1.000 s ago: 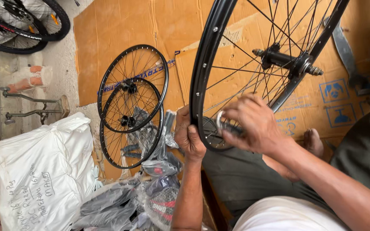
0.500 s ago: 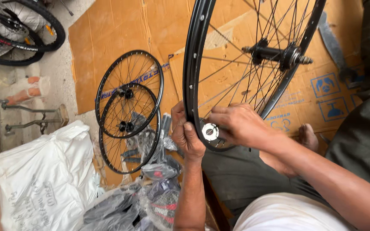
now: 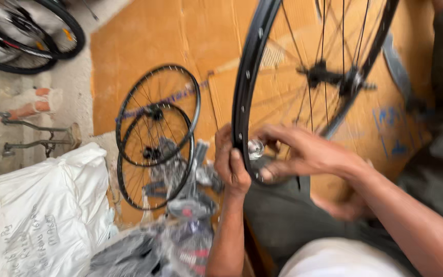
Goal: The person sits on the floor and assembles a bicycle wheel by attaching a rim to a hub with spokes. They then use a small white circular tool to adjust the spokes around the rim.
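The left hand [image 3: 232, 166] is curled around the lower edge of a black bicycle wheel rim [image 3: 247, 82], its fingers wrapped over the smooth outer face and the thumb side pressed against the metal. The right hand [image 3: 296, 151] comes in from the other side, between the spokes, with its fingertips pinched together on a small round silvery piece [image 3: 256, 149] held against the inner face of the rim — what the piece is stays too blurred to tell. The rim stands upright in front of the person's knees, a thin hoop dotted with small holes, its fine wire spokes running up to a dark hub [image 3: 334, 77] near the top of the view.

Behind the wheel lies a sheet of flat brown cardboard [image 3: 149, 41], matte and creased. On its left part rest two more spoked wheels [image 3: 155, 133], one overlapping the other, both black and slender. Just below them, near the left forearm, sits a heap of parts in crinkled clear plastic bags [image 3: 180, 241]. Further left is a bulging white woven sack [image 3: 42, 215], soft and rumpled, and in the top left corner, well apart from the hands, are tyred bicycle wheels [image 3: 26, 36] on a grey floor.
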